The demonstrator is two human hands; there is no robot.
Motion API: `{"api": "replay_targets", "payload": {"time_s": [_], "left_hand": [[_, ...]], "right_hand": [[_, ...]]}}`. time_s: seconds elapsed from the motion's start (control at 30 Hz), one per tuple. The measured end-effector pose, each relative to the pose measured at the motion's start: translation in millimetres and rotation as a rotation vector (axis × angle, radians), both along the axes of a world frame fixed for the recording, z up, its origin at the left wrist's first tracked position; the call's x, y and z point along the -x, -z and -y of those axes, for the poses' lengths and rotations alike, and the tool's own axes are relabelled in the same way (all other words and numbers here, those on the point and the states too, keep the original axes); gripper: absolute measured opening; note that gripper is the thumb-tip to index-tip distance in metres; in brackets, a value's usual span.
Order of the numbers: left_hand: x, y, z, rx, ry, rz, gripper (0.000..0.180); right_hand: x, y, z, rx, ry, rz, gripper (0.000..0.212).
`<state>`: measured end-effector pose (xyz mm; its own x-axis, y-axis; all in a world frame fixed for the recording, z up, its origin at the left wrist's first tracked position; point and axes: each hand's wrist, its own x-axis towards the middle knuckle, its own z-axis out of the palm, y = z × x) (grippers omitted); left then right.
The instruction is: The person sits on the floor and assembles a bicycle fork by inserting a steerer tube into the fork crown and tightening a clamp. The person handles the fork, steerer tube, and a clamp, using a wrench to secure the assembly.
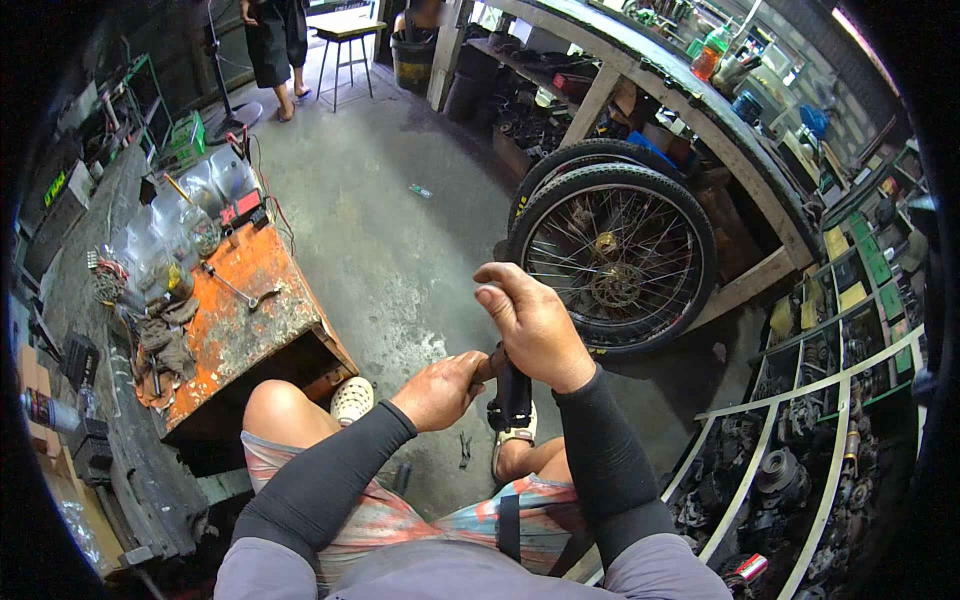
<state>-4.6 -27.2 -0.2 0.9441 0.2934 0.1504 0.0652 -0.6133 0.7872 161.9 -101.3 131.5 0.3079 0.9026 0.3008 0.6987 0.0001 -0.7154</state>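
Between my knees a black tube-shaped part (513, 395) is held upright or slightly tilted; its exact kind does not show. My left hand (440, 390) is closed at its left side, where a short brownish piece (488, 366) meets the tube. My right hand (540, 325) lies over the upper end, fingers curled inward and thumb near the index finger. The palm hides that end of the part. On the floor below lies a small dark tool or clip (465, 450).
An orange worn cabinet (285, 300) at my left bears a wrench (238, 287), rags (165, 345) and clear containers. Bicycle wheels (610, 255) lean against the wooden workbench (690, 95) ahead right. Racks of metal parts (785, 475) flank my right. A person (272, 50) stands near a stool (345, 30).
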Motion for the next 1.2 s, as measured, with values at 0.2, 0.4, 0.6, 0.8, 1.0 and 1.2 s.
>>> {"api": "replay_targets", "payload": {"time_s": [0.2, 0.4, 0.6, 0.8, 1.0, 1.2], "left_hand": [[-3, 2, 5, -0.022, -0.013, -0.027, 0.029], [-4, 8, 5, -0.01, -0.101, 0.003, 0.028], [-4, 8, -1, -0.004, -0.153, -0.06, 0.029], [-4, 8, 1, -0.003, -0.139, -0.055, 0.027], [-2, 7, 0, -0.013, -0.152, -0.047, 0.028], [-3, 7, -1, -0.007, -0.133, -0.07, 0.031]], "right_hand": [[-14, -10, 23, -0.047, -0.036, 0.076, 0.021], [-31, -16, 56, 0.057, -0.003, 0.202, 0.022], [-27, -6, 52, 0.027, 0.008, 0.222, 0.022], [-21, -4, 49, -0.035, -0.025, 0.211, 0.014], [-21, -5, 46, -0.043, -0.097, 0.197, 0.016], [-24, -4, 47, -0.028, -0.105, 0.144, 0.017]]}}
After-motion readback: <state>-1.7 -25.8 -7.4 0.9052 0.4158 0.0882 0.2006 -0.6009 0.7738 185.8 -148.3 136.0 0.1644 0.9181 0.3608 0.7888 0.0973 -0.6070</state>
